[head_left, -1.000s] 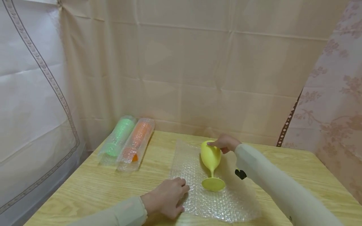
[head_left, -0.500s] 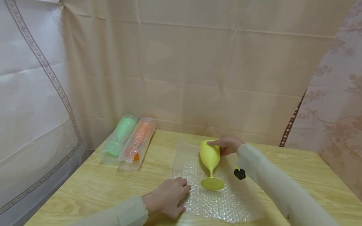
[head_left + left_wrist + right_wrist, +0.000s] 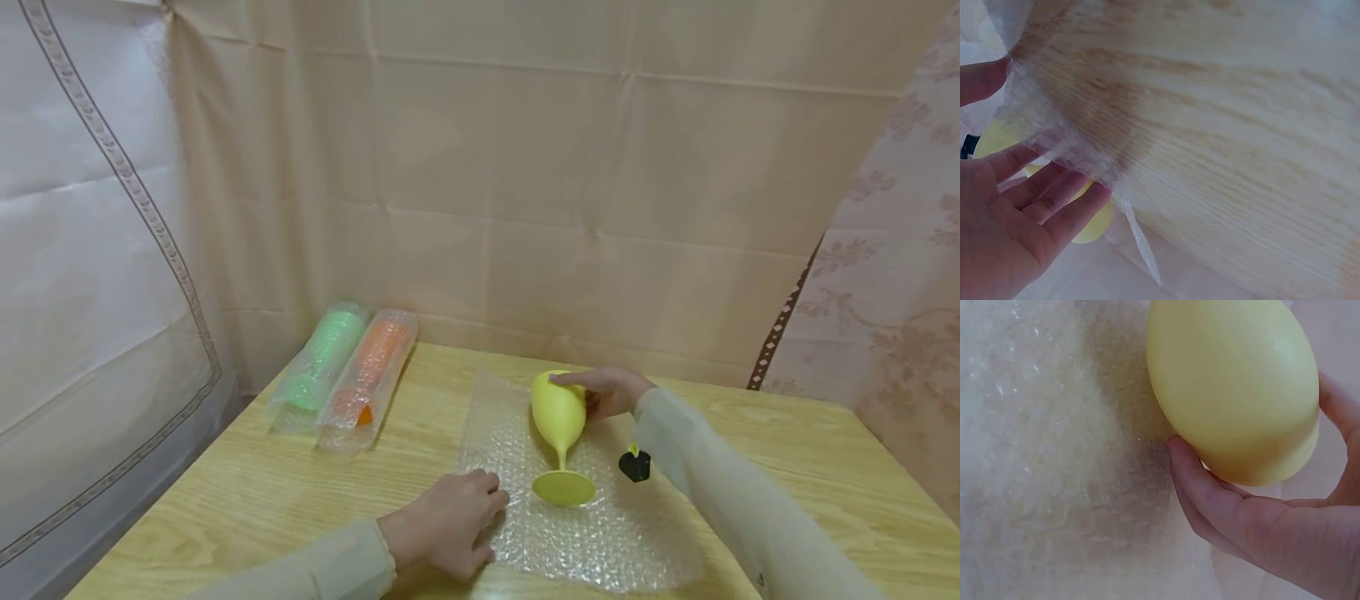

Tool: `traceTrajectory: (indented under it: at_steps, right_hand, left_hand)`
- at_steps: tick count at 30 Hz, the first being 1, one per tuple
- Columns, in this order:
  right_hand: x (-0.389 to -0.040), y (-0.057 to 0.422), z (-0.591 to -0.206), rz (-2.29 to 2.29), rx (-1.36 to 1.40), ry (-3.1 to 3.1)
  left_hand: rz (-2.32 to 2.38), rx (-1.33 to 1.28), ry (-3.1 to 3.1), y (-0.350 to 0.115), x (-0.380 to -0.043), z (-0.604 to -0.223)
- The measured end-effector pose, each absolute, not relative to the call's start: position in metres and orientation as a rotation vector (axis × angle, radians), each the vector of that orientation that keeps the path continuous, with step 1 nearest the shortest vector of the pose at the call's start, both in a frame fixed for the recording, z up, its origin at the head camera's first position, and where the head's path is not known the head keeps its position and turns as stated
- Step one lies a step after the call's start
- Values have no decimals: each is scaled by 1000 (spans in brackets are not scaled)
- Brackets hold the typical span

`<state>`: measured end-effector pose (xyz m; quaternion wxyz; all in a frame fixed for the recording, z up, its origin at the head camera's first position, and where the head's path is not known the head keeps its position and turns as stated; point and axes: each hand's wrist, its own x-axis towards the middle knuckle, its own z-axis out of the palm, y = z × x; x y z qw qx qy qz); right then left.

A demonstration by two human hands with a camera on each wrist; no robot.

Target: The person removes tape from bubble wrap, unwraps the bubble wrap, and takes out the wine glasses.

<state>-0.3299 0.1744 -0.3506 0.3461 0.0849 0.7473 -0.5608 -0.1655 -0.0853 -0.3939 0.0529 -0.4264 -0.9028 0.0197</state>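
A yellow goblet (image 3: 558, 408) lies on its side over a sheet of bubble wrap (image 3: 517, 546), its round foot turned towards me. My right hand (image 3: 611, 390) grips the bowl near the rim; in the right wrist view the thumb is on one side and the fingers (image 3: 1204, 487) on the other. At the left edge of the sheet rests my left hand (image 3: 453, 521). Its fingers (image 3: 1082, 209) are fairly straight and touch the bubble wrap edge in the left wrist view, with the thumb apart from them.
Two bubble-wrapped things lie side by side at the table's back left, one green (image 3: 326, 350) and one orange (image 3: 375, 354). A black tag-like piece (image 3: 635, 467) hangs below my right cuff. Beige cloth (image 3: 525, 183) hangs behind the wooden table (image 3: 247, 500).
The view shifts slightly. Both hands and the goblet stay almost where they were, and the black piece below the right cuff shows more.
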Motion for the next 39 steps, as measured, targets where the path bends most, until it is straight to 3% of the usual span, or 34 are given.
traceTrajectory:
  at_steps: [6, 16, 39]
  right_hand:
    - [-343, 179, -366, -1463, 241, 1980]
    - [-319, 172, -337, -1418, -67, 2058]
    - [-279, 192, -319, -1545, -284, 2099]
  left_hand:
    - [32, -1297, -2748, -85, -166, -394]
    - [31, -1280, -2758, -84, -167, -394]
    - [12, -1277, -2757, -85, -166, -394]
